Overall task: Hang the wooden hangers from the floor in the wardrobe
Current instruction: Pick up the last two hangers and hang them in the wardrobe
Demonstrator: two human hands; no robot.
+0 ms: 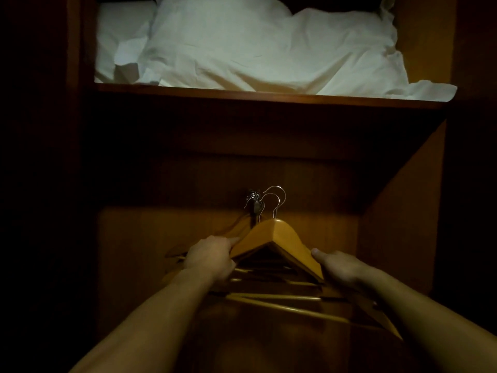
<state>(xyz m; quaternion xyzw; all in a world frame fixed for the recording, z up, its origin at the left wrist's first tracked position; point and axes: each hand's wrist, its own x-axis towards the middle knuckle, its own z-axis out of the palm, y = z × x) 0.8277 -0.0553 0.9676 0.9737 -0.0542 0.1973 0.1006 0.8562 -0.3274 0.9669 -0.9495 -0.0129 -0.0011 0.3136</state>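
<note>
1. Wardrobe (pixel 403 211): dark wood interior, dimly lit, seen from the front and slightly below the shelf (pixel 269 96).
2. Shelf: spans the full width of the compartment; carries white pillows (pixel 255 47) that overhang its front edge at the right.
3. Wooden hangers (pixel 277 238): bunched together in the lower compartment, below the shelf, in the middle of the opening. Front hanger brightly lit, shoulders sloping down to either side; more hangers stacked behind and below it, their lower bars showing as pale lines.
4. Metal hooks (pixel 274 197): rise above the bunch. Two rounded hooks stand clear at the right; further hooks cluster at the left, at a dark fitting. Whether any hook sits on a rail: cannot tell, too dark.
5. Left hand (pixel 212 257): grip closed around the left shoulder of the front hanger, thumb lying along its upper face, fingers curled beneath.
6. Right hand (pixel 341 267): grip on the right shoulder of the same hanger, thumb resting on the top edge; fingers hidden behind the wood, so exact closure not fully visible.
7. Both forearms: bare, extended forward into the compartment from the lower corners of the view.
</note>
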